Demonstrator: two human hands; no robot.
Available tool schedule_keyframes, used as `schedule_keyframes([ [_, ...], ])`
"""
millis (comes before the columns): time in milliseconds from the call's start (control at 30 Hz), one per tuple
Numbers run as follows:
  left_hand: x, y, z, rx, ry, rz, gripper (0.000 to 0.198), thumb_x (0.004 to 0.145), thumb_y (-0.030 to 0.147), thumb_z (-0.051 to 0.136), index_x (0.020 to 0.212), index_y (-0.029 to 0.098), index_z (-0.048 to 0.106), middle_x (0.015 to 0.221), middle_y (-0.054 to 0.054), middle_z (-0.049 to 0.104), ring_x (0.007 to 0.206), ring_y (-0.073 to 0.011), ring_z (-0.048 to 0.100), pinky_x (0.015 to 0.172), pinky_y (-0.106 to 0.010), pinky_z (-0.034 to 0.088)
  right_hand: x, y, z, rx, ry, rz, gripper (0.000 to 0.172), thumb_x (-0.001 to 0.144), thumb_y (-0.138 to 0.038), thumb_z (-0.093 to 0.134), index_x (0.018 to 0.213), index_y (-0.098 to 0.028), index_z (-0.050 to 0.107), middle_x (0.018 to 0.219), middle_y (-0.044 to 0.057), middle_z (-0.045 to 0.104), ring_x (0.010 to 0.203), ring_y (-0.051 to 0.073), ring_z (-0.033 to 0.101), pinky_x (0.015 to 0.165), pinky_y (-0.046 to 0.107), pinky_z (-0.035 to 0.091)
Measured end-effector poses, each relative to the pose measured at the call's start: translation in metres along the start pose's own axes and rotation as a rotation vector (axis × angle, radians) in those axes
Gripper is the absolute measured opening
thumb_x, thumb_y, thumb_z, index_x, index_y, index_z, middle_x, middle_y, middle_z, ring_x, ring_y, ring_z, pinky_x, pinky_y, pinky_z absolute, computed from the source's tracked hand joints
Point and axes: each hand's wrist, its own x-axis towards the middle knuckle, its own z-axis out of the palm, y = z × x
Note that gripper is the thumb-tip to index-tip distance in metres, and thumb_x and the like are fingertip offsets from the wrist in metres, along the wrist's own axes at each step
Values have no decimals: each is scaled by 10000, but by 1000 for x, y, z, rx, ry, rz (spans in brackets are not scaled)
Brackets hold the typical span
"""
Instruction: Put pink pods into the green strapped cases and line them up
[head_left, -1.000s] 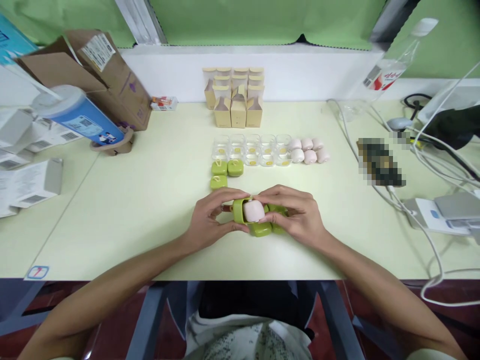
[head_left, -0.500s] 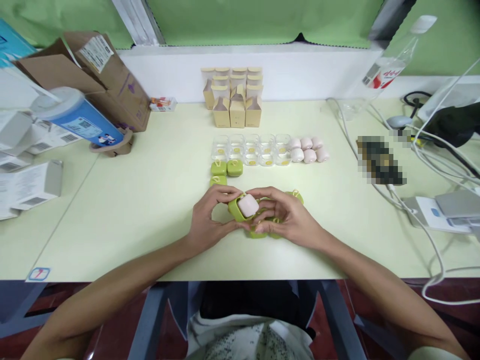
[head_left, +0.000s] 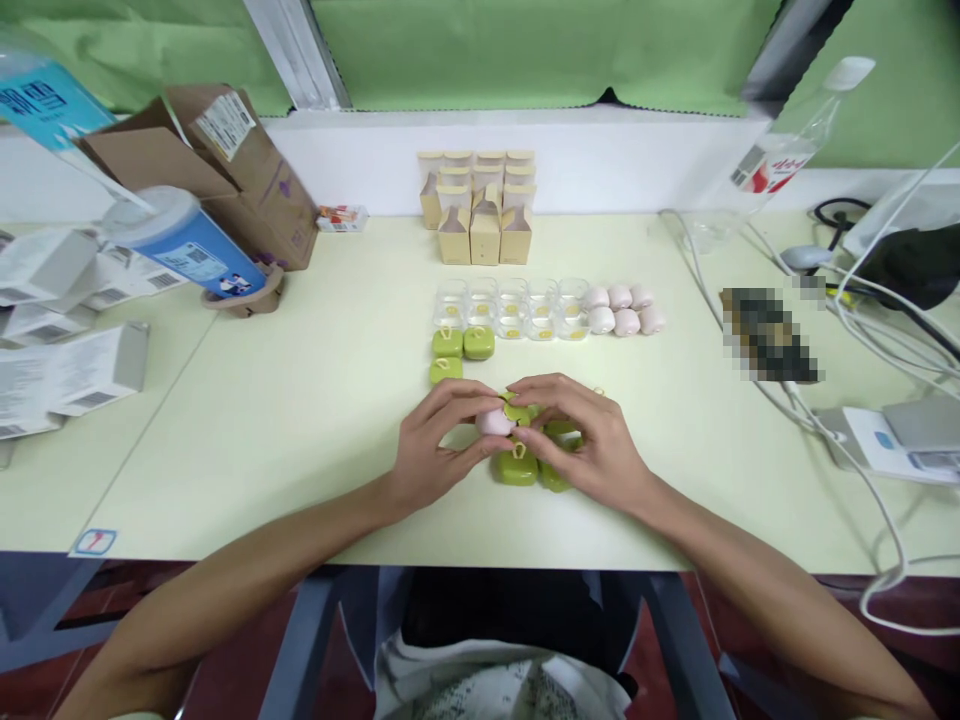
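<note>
My left hand [head_left: 431,445] pinches a small pale pink rounded case [head_left: 494,422] between thumb and fingers. Right beside it, my right hand [head_left: 596,440] has its fingers closed on a green cover [head_left: 517,408], which touches the pink case; the fingers hide part of both. Below and behind my right hand lie several more green covers [head_left: 517,469] with yellow loops, partly covered by it. Farther left, three green covers [head_left: 448,342] with loops sit in a small group. Several pink cases [head_left: 626,321] stand in two rows behind, to the right.
Clear plastic holders [head_left: 512,308] with yellow marks line up beside the pink cases. Small open cardboard boxes [head_left: 485,236] stand against the wall. A blue cup [head_left: 199,250], a carton [head_left: 262,185] and white boxes [head_left: 97,370] are left; a bottle [head_left: 780,150] and cables [head_left: 847,450] right.
The pink case, earlier sitting inside the green cover in my left hand, is now out in my left fingers. The green cover has passed to my right hand.
</note>
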Motion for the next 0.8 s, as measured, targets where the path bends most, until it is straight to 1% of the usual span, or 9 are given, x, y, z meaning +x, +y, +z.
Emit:
schedule_keyframes([
  [67, 1, 1, 0, 47, 30, 26, 374, 883, 297, 911, 1214, 220, 757, 1134, -76, 776, 1050, -187, 771, 869, -305, 680, -1, 1, 2, -22, 9, -23, 241, 1007, -173, 748, 1245, -205, 759, 1293, 133, 758, 924, 159, 784, 729, 276, 708],
  [167, 3, 5, -1, 76, 33, 58, 448, 872, 349, 919, 1258, 212, 740, 1097, -74, 812, 1019, -196, 800, 887, -318, 690, 0, 2, 2, -45, 32, -54, 252, 1004, -159, 744, 1253, -192, 763, 1269, 142, 774, 1063, 197, 785, 727, 258, 715],
  [233, 3, 8, -2, 82, 27, 77, 458, 865, 353, 925, 1251, 200, 732, 1091, -77, 827, 1007, -197, 814, 888, -314, 696, 0, 2, 2, -39, 34, -72, 265, 997, -162, 759, 1261, -189, 765, 1236, 138, 789, 1087, 204, 782, 725, 253, 717],
  [300, 3, 10, -3, 102, 27, 82, 414, 874, 336, 919, 1223, 203, 738, 1116, -79, 829, 1006, -192, 820, 886, -307, 698, 0, 2, 2, -36, 22, -93, 273, 997, -168, 763, 1269, -193, 767, 1241, 139, 793, 1088, 205, 787, 730, 259, 719],
  [367, 3, 10, -3, 124, 30, 78, 383, 888, 324, 909, 1217, 210, 748, 1146, -81, 826, 1009, -185, 820, 889, -301, 699, 0, 2, 2, -70, 23, -118, 276, 1012, -164, 745, 1283, -210, 771, 1267, 137, 790, 1105, 209, 791, 775, 290, 725],
  [500, 2, 10, -2, 114, 41, 101, 452, 896, 351, 903, 1280, 182, 735, 1180, -117, 818, 1083, -211, 814, 957, -330, 702, 0, -2, 3, -162, 77, -172, 321, 1021, -105, 710, 1310, -229, 777, 1256, 126, 803, 1161, 225, 788, 942, 378, 705],
  [567, 3, 12, -1, 98, 42, 124, 478, 898, 323, 904, 1307, 157, 720, 1199, -140, 813, 1116, -225, 810, 986, -341, 699, -1, -4, 4, -192, 96, -204, 344, 1015, -78, 702, 1319, -220, 775, 1254, 129, 809, 1159, 229, 793, 960, 382, 697],
  [667, 5, 15, 0, 77, 57, 113, 464, 886, 239, 895, 1308, 179, 712, 1191, -114, 811, 1075, -209, 811, 940, -325, 706, -3, -5, 6, -231, 113, -243, 358, 1015, -68, 689, 1330, -222, 764, 1245, 124, 820, 1138, 231, 806, 945, 375, 701],
  [800, 7, 16, -1, 90, 80, 69, 389, 864, 227, 888, 1219, 227, 728, 1126, -58, 801, 960, -170, 799, 846, -289, 692, -6, -2, 11, -251, 131, -245, 331, 1020, -73, 687, 1312, -217, 743, 1214, 128, 830, 1125, 233, 814, 926, 378, 705],
])
